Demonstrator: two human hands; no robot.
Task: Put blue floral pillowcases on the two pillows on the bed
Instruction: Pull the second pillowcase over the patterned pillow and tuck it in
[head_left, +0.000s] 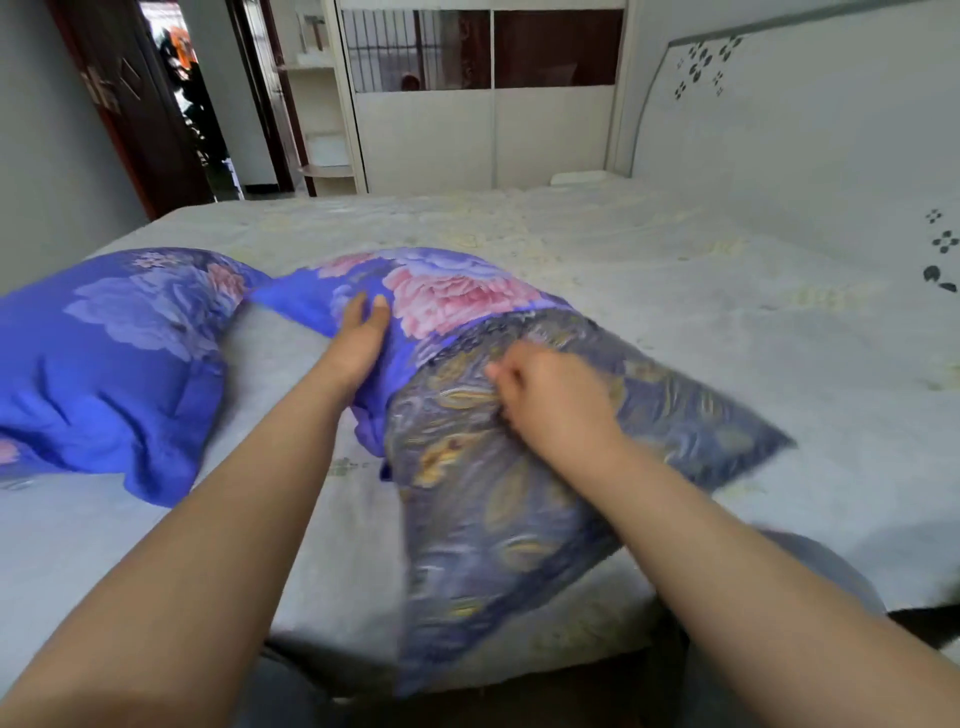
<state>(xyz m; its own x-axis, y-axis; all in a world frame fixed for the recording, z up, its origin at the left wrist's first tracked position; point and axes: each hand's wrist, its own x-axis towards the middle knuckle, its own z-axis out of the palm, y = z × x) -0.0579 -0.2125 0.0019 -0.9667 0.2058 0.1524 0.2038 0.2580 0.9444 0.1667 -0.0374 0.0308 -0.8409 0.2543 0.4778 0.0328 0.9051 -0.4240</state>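
Blue pillowcase (447, 291) with pink peonies; dark pillow (509, 499), gold swirls; pale bedsheet (675, 270)

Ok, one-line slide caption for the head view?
Left hand holds the blue floral pillowcase while right hand pushes the half-covered pillow in.

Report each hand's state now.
Left hand: grips the blue floral pillowcase.
Right hand: pinches the dark patterned pillow.

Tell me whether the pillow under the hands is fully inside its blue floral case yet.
Partly in. The blue floral pillowcase covers only the far end; the pillow's dark patterned near end lies bare.
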